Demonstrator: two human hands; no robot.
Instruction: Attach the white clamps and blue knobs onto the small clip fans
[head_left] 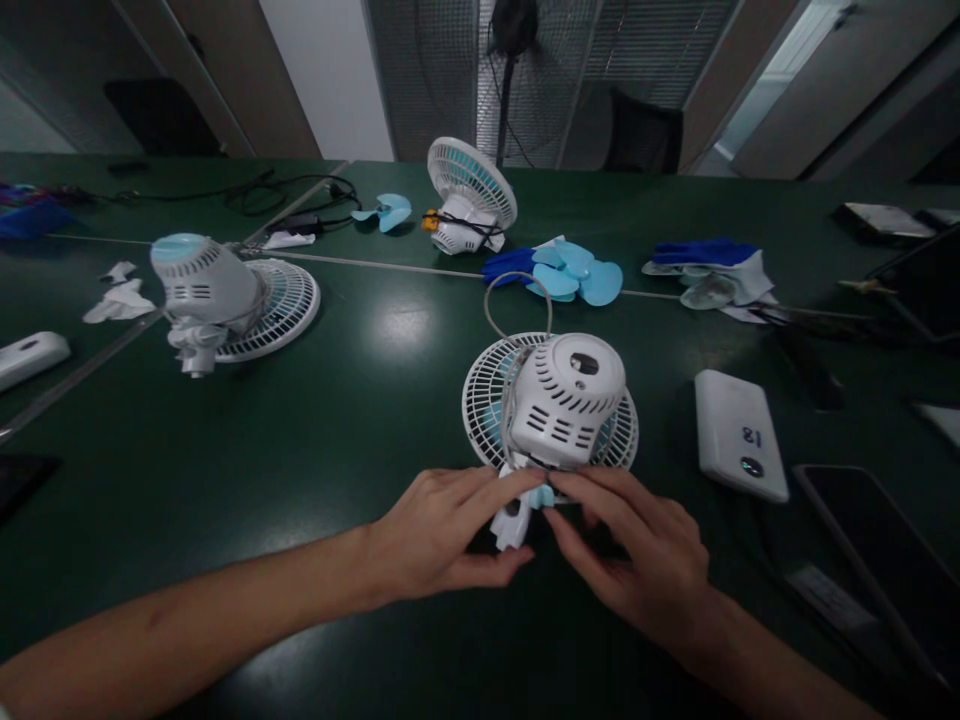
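A small white fan (pixel 570 400) lies face down on the table, its grille (pixel 484 385) flat against the surface and its slotted motor housing upward. A grey cable loops out behind it. At the near side, a white clip-like bracket (pixel 511 527) sticks out from the housing, with a small light-blue knob (pixel 541 496) beside it. My left hand (pixel 446 525) is closed around the bracket, index finger over the top and thumb below. Thumb and index finger of my right hand (pixel 637 545) pinch at the light-blue knob. Fingertips partly cover the joint.
Two more fans stand around: one at left (pixel 210 290), one at the back (pixel 469 200). Light-blue fan blades (pixel 577 272) rest on a blue glove, and more gloves (pixel 712 270) lie to the right. A white power bank (pixel 739 430) and a dark phone (pixel 874 545) are near my right arm.
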